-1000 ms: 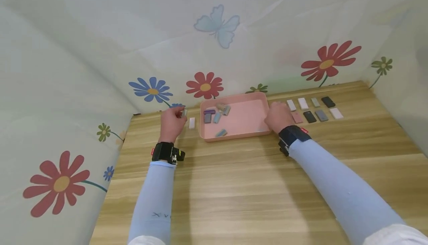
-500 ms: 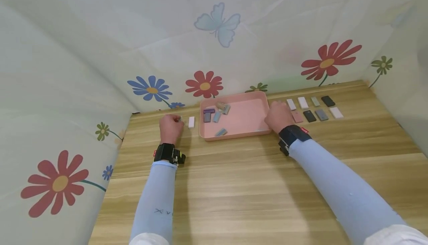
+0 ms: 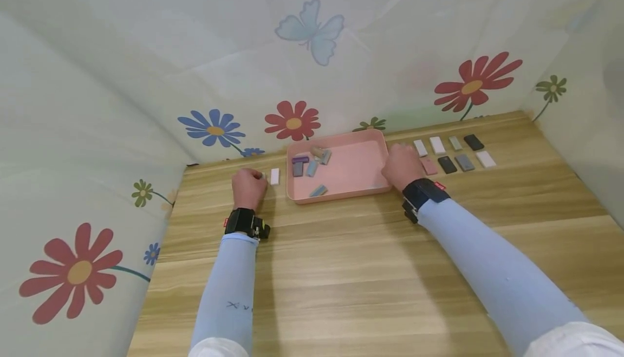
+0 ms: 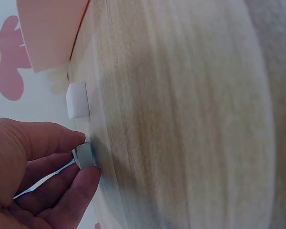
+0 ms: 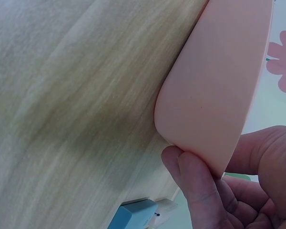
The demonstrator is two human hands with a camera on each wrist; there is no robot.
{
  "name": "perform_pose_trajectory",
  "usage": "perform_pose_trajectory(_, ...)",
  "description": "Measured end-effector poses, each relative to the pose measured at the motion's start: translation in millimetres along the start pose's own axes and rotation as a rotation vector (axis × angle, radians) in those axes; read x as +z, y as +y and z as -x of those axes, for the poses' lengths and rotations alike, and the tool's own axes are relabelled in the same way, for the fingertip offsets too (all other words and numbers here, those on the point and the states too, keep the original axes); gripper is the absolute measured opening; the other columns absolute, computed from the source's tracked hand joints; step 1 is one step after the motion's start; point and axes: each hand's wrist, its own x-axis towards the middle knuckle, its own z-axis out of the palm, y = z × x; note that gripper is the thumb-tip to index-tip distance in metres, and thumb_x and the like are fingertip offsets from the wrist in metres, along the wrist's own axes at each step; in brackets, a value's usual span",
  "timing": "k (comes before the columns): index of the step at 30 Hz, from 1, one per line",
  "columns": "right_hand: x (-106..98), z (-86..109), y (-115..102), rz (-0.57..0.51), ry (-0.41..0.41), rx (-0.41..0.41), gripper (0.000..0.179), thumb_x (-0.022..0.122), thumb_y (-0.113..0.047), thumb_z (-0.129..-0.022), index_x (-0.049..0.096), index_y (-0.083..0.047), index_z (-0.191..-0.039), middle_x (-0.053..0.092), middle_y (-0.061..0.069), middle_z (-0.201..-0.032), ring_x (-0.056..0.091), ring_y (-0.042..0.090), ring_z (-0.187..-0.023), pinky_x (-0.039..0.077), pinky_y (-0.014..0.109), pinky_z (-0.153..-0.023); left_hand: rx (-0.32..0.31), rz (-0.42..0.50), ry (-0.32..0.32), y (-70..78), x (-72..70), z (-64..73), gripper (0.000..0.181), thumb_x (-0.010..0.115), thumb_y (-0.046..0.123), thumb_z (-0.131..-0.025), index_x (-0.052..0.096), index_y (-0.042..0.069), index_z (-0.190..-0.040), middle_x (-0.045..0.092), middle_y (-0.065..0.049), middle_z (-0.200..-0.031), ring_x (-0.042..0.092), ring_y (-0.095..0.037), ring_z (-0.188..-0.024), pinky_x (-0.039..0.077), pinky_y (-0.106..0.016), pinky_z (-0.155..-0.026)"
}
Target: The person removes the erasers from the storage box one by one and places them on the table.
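Note:
My left hand (image 3: 248,189) is at the left of the table and pinches a pale green eraser (image 4: 86,156) between thumb and fingertips, low over the wood. Whether it touches the table I cannot tell. Beside it lies a white eraser (image 3: 275,176), between the hand and the pink tray (image 3: 356,164). Inside the tray's left half are several erasers, among them a purple one (image 3: 300,160), a grey one (image 3: 298,169) and a blue-and-tan one (image 3: 318,190). My right hand (image 3: 403,167) grips the tray's right end, thumb and fingers on either side of the wall (image 5: 205,95).
Right of the tray, two rows of small blocks lie flat, including a pink one (image 3: 429,166), black ones (image 3: 473,142) and white ones (image 3: 485,158). A blue block (image 5: 133,214) shows near my right fingers. Behind the table (image 3: 341,270) stands a flower-patterned wall (image 3: 380,86).
My left hand has lowered the pale green eraser to the table left of the white one. The right hand keeps its hold on the tray. The head view has shifted slightly.

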Motion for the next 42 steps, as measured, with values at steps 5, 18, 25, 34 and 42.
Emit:
perform_pose_trajectory(5,-2.8,-1.5,-3.1,-0.020,-0.007,0.001,0.022,0.065,-0.011,-0.076,0.064,0.008,-0.087,0.062,0.023,-0.087,0.054,0.036,-0.085,0.044,0.046,-0.077,0.003,-0.032,0.008,0.2,-2.0,-2.2,0.019,0.067,0.014,-0.078,0.075,0.006,-0.093,0.072,-0.010,-0.093,0.066,-0.028,-0.088,0.052,-0.041,-0.076)
perform_pose_trajectory(18,-0.9,-5.0,-1.3,0.031,0.006,-0.015,0.022,0.066,-0.013,-0.076,0.065,0.007,-0.084,0.064,0.022,-0.083,0.056,0.034,-0.080,0.046,0.044,-0.072,0.048,-0.094,0.000,7.4,-9.8,3.2,0.016,0.063,0.012,-0.078,0.072,0.002,-0.087,0.070,-0.012,-0.087,0.063,-0.028,-0.079,0.051,-0.041,-0.070)
perform_pose_trajectory(25,-2.7,-6.2,0.7,0.030,0.023,-0.033,0.023,0.065,-0.013,-0.076,0.065,0.008,-0.084,0.064,0.023,-0.083,0.058,0.037,-0.082,0.047,0.046,-0.072,0.102,-0.102,0.048,30.3,-22.5,4.2,0.039,0.061,0.022,-0.081,0.064,0.002,-0.114,0.067,-0.016,-0.111,0.064,-0.031,-0.091,0.050,-0.044,-0.080)
perform_pose_trajectory(34,-3.3,-5.4,2.6,-0.023,0.025,-0.040,0.019,0.063,-0.010,-0.077,0.066,0.007,-0.083,0.064,0.023,-0.085,0.057,0.037,-0.084,0.046,0.047,-0.074,0.184,0.061,-0.046,92.0,-21.3,20.7,0.048,0.066,0.031,-0.083,0.058,0.008,-0.124,0.063,-0.012,-0.115,0.061,-0.026,-0.093,0.051,-0.039,-0.074)
perform_pose_trajectory(42,3.8,-2.0,2.9,-0.025,0.020,-0.027,0.020,0.063,-0.010,-0.077,0.065,0.008,-0.085,0.064,0.024,-0.086,0.057,0.037,-0.085,0.047,0.047,-0.074,0.173,0.016,-0.361,114.2,10.0,41.7,0.055,0.075,0.039,-0.075,0.057,0.009,-0.117,0.061,-0.003,-0.084,0.054,-0.018,-0.070,0.044,-0.028,-0.058)
